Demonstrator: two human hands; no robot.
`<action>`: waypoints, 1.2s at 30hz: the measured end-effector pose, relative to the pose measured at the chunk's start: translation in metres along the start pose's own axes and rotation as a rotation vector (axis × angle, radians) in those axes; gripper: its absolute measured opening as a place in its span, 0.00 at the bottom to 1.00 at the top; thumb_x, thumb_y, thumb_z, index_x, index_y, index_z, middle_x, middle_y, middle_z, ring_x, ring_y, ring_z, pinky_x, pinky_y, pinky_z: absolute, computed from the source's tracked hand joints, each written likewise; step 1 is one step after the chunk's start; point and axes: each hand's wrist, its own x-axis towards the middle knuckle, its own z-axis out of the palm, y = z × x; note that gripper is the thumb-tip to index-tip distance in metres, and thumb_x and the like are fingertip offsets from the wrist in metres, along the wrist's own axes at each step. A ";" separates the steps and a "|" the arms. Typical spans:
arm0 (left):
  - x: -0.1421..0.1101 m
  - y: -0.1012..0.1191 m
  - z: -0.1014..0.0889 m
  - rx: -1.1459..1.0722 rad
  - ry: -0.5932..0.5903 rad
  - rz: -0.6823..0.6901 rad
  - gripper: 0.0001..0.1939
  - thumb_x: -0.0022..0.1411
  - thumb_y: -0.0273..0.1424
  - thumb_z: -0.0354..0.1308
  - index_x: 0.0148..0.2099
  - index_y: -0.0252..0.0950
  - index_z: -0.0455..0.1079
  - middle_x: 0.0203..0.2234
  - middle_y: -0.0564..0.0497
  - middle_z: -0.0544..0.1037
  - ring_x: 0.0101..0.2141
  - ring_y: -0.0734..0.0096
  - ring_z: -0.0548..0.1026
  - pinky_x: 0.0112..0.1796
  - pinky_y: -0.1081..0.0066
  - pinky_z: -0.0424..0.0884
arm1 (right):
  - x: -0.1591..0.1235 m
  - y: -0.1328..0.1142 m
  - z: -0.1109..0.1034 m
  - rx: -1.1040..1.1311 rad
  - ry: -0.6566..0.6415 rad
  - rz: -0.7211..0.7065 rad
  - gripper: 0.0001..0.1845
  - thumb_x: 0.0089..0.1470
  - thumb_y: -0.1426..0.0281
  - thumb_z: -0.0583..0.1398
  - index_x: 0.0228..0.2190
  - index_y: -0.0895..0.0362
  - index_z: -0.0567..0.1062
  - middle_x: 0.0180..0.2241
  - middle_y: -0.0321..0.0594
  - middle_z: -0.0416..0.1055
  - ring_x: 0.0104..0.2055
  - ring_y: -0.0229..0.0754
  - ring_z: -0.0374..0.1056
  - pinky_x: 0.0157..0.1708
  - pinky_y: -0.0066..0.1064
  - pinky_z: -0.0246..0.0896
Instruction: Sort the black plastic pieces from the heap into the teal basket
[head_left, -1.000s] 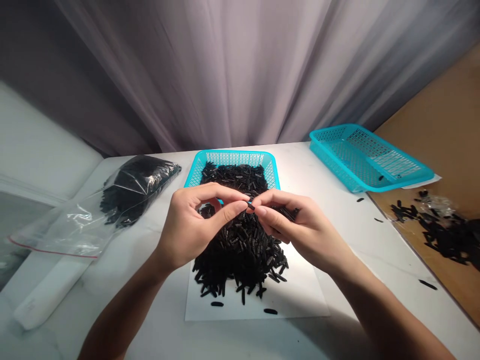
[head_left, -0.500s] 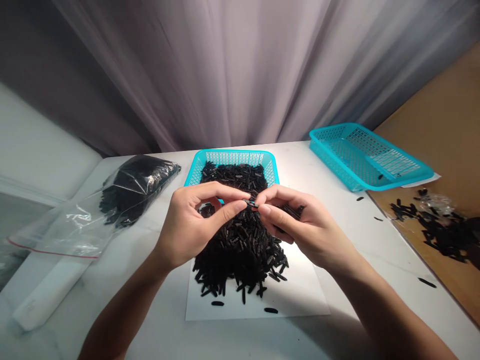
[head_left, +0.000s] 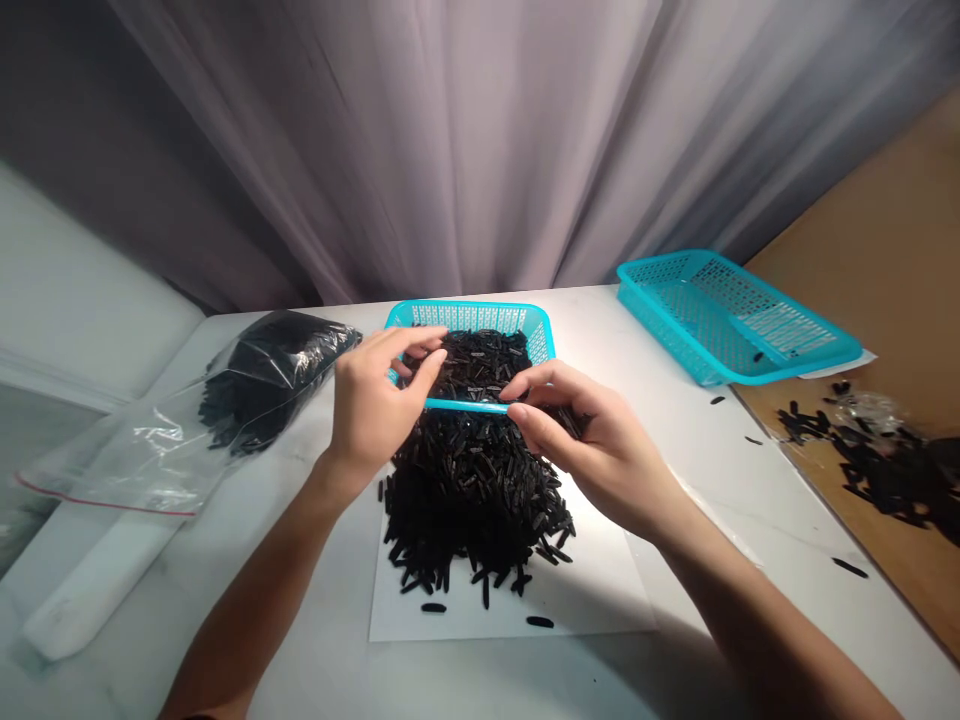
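Note:
My left hand (head_left: 381, 405) is over the left side of a blue plastic basket (head_left: 396, 318), thumb and fingers apart, with nothing visible in it. Near the basket's front right corner is my right hand (head_left: 592, 425). Its fingers curl around what look like several small black pieces, partly hidden in the palm, and its thumb and forefinger tips are slightly apart. Small, flat, elongated black pieces (head_left: 487, 352) fill the basket. In front of its near rim, a large heap of the same black pieces (head_left: 472, 500) lies on a white sheet (head_left: 585, 605).
On the left lies a clear zip bag (head_left: 277, 370) of black pieces, beside a long white object (head_left: 97, 590). A second blue basket (head_left: 720, 320) stands back right. More black pieces (head_left: 892, 465) lie on a brown surface at right. A grey curtain (head_left: 480, 150) hangs behind.
My hands were together, fingertips on one small black piece above the basket's near rim. Now they are apart: the left has moved left and away, opened, and that piece is no longer visible between them.

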 end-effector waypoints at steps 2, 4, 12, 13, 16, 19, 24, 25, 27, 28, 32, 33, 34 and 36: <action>0.003 -0.006 0.004 -0.045 -0.077 -0.033 0.13 0.62 0.31 0.65 0.49 0.38 0.77 0.40 0.49 0.82 0.38 0.69 0.78 0.35 0.72 0.73 | 0.002 0.002 0.003 -0.091 -0.007 -0.003 0.08 0.65 0.64 0.59 0.41 0.55 0.73 0.27 0.34 0.69 0.27 0.36 0.63 0.27 0.29 0.55; 0.002 -0.001 0.004 -0.176 -0.233 -0.031 0.09 0.63 0.33 0.64 0.46 0.38 0.77 0.37 0.50 0.82 0.36 0.70 0.78 0.34 0.73 0.73 | 0.004 0.006 0.006 -0.111 -0.029 -0.015 0.07 0.65 0.65 0.58 0.40 0.55 0.71 0.30 0.36 0.71 0.31 0.38 0.66 0.31 0.30 0.58; -0.024 0.033 0.007 -0.057 -0.509 0.211 0.16 0.59 0.39 0.68 0.45 0.36 0.76 0.40 0.47 0.80 0.40 0.62 0.75 0.42 0.63 0.72 | 0.005 0.023 0.024 -0.284 -0.009 0.006 0.12 0.57 0.76 0.57 0.42 0.53 0.64 0.27 0.31 0.71 0.26 0.38 0.66 0.28 0.28 0.56; -0.025 0.031 0.008 -0.049 -0.502 0.227 0.12 0.61 0.36 0.67 0.44 0.36 0.76 0.39 0.47 0.80 0.40 0.62 0.75 0.42 0.63 0.72 | 0.004 0.024 0.025 -0.288 -0.025 0.005 0.14 0.55 0.77 0.57 0.43 0.53 0.64 0.28 0.32 0.72 0.27 0.39 0.68 0.28 0.29 0.57; -0.022 0.024 0.009 -0.116 -0.526 0.189 0.02 0.63 0.27 0.64 0.40 0.37 0.77 0.33 0.51 0.80 0.36 0.69 0.76 0.39 0.68 0.72 | 0.004 0.024 0.028 -0.258 -0.062 0.000 0.17 0.53 0.80 0.57 0.43 0.53 0.64 0.32 0.35 0.74 0.34 0.43 0.72 0.32 0.30 0.59; -0.015 0.022 0.004 -0.175 -0.575 0.073 0.05 0.61 0.24 0.64 0.38 0.38 0.78 0.30 0.54 0.80 0.31 0.74 0.76 0.33 0.73 0.71 | 0.005 0.023 0.026 -0.195 -0.102 0.003 0.14 0.54 0.78 0.58 0.41 0.53 0.65 0.32 0.34 0.75 0.33 0.42 0.70 0.33 0.30 0.59; -0.008 0.020 -0.003 -0.257 -0.504 -0.043 0.03 0.61 0.26 0.64 0.37 0.38 0.79 0.33 0.53 0.83 0.33 0.72 0.79 0.34 0.74 0.75 | 0.009 0.019 0.018 -0.080 -0.115 -0.021 0.07 0.59 0.72 0.60 0.40 0.54 0.70 0.39 0.38 0.75 0.38 0.41 0.70 0.39 0.32 0.61; -0.007 0.019 -0.003 -0.282 -0.478 -0.073 0.02 0.61 0.27 0.65 0.37 0.38 0.79 0.32 0.52 0.83 0.33 0.72 0.79 0.36 0.74 0.77 | 0.009 0.018 0.016 -0.057 -0.110 -0.014 0.07 0.60 0.70 0.61 0.41 0.54 0.71 0.39 0.38 0.74 0.39 0.42 0.70 0.40 0.33 0.62; -0.007 0.017 -0.002 -0.355 -0.438 -0.138 0.03 0.61 0.30 0.65 0.37 0.37 0.79 0.32 0.51 0.82 0.34 0.70 0.80 0.37 0.72 0.79 | 0.010 0.016 0.014 -0.012 -0.094 0.015 0.08 0.61 0.66 0.61 0.42 0.54 0.72 0.36 0.39 0.74 0.38 0.42 0.70 0.37 0.32 0.62; -0.007 0.016 0.000 -0.399 -0.425 -0.170 0.04 0.61 0.32 0.66 0.37 0.36 0.78 0.32 0.51 0.82 0.34 0.70 0.80 0.37 0.72 0.79 | 0.010 0.015 0.013 0.008 -0.085 0.029 0.09 0.62 0.65 0.61 0.42 0.55 0.73 0.35 0.38 0.74 0.36 0.41 0.69 0.35 0.32 0.62; -0.010 0.015 0.007 -0.572 -0.392 -0.240 0.06 0.62 0.32 0.65 0.38 0.35 0.76 0.32 0.50 0.80 0.33 0.72 0.80 0.34 0.74 0.80 | 0.010 0.015 0.014 0.008 -0.030 -0.002 0.09 0.63 0.64 0.61 0.40 0.56 0.73 0.35 0.39 0.74 0.33 0.39 0.68 0.33 0.31 0.61; -0.011 0.016 0.008 -0.598 -0.386 -0.244 0.06 0.62 0.32 0.65 0.39 0.35 0.76 0.32 0.50 0.80 0.33 0.72 0.80 0.35 0.74 0.81 | 0.009 0.016 0.015 -0.018 -0.014 -0.027 0.08 0.63 0.64 0.60 0.40 0.56 0.73 0.35 0.39 0.75 0.34 0.40 0.69 0.35 0.31 0.62; -0.012 0.016 0.009 -0.616 -0.381 -0.246 0.05 0.62 0.31 0.65 0.39 0.34 0.76 0.32 0.50 0.80 0.34 0.72 0.80 0.36 0.74 0.81 | 0.009 0.017 0.015 -0.053 0.007 -0.055 0.08 0.63 0.65 0.60 0.40 0.56 0.73 0.36 0.39 0.75 0.36 0.40 0.69 0.37 0.32 0.62; -0.013 0.018 0.009 -0.631 -0.374 -0.246 0.05 0.62 0.30 0.65 0.39 0.35 0.76 0.33 0.50 0.80 0.35 0.72 0.80 0.38 0.74 0.81 | 0.007 0.020 0.015 -0.135 0.047 -0.103 0.07 0.64 0.65 0.60 0.40 0.55 0.73 0.35 0.38 0.75 0.36 0.40 0.70 0.37 0.32 0.61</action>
